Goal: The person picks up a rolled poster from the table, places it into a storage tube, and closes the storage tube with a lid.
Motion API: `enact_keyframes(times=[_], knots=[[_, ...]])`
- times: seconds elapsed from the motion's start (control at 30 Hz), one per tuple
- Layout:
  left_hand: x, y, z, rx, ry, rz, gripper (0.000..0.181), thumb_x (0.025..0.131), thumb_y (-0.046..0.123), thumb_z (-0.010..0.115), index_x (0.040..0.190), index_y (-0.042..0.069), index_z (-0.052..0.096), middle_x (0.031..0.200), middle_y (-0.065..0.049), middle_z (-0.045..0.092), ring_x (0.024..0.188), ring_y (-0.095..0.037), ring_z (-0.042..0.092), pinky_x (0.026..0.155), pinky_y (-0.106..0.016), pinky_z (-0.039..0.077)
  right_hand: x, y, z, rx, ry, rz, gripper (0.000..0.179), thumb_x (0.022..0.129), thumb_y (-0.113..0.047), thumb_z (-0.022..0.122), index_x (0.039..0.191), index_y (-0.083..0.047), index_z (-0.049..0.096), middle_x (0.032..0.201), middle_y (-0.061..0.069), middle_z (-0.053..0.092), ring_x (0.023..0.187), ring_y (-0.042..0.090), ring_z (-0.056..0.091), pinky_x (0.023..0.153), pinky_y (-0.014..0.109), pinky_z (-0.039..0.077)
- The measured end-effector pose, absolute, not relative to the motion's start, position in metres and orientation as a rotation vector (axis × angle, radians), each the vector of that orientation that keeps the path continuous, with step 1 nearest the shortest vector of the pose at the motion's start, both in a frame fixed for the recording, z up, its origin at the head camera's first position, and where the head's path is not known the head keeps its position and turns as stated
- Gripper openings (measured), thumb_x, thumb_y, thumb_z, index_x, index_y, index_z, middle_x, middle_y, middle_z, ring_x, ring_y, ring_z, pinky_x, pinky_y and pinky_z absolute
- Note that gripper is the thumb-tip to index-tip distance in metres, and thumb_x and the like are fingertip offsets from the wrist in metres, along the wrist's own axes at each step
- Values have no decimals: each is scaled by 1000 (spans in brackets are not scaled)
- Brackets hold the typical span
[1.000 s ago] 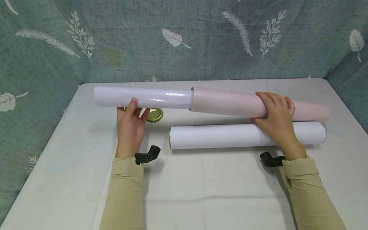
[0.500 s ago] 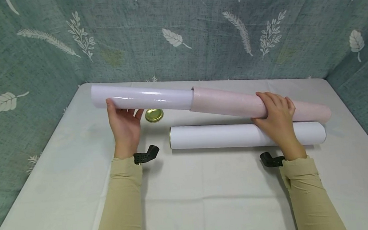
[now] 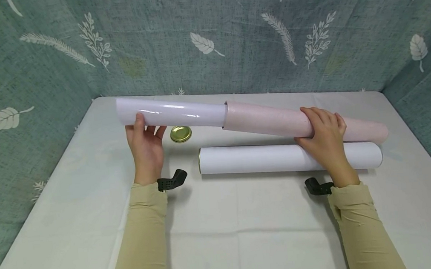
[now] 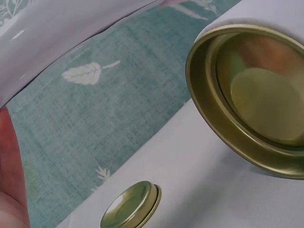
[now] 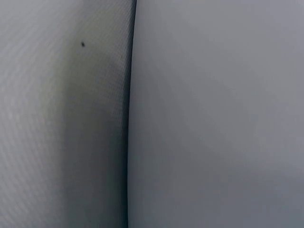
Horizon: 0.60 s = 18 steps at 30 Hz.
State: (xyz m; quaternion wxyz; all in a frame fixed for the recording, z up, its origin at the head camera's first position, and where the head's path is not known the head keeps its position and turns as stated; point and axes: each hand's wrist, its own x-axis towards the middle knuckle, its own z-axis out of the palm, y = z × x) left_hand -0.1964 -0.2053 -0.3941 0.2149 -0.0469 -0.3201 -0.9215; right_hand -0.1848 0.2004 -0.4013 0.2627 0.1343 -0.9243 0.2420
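Honestly, a crease looks like the main risk: the glossy white roll (image 3: 183, 112) is pinched near its outer end by the fingers of the left hand (image 3: 146, 151), its other end tucked inside the pink roll (image 3: 266, 118). That one's gripped by the right hand (image 3: 325, 142), just beyond the white tube (image 3: 256, 159). If the pair gets angled or over-squeezed, things could be jammed at the pink rim (image 3: 226, 115).
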Motion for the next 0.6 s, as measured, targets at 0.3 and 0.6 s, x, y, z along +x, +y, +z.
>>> enact_keyframes(times=[0.3,0.6], knots=[[-196,-207,-392,-125,-989,-2448,56,83,10,63,130,22,34,115,-12,44,91,-28,54,82,-40,45,-184,200,-400,366,-2496,656,69,62,-14,80,124,-16,50,123,8,48,116,30,36,101,48,4],[-194,-204,-391,-152,-1011,-2462,54,84,7,61,130,20,36,113,-13,45,89,-27,54,81,-40,45,-184,200,-401,364,-2497,660,69,62,-14,80,124,-16,51,123,8,49,116,30,36,101,48,4]])
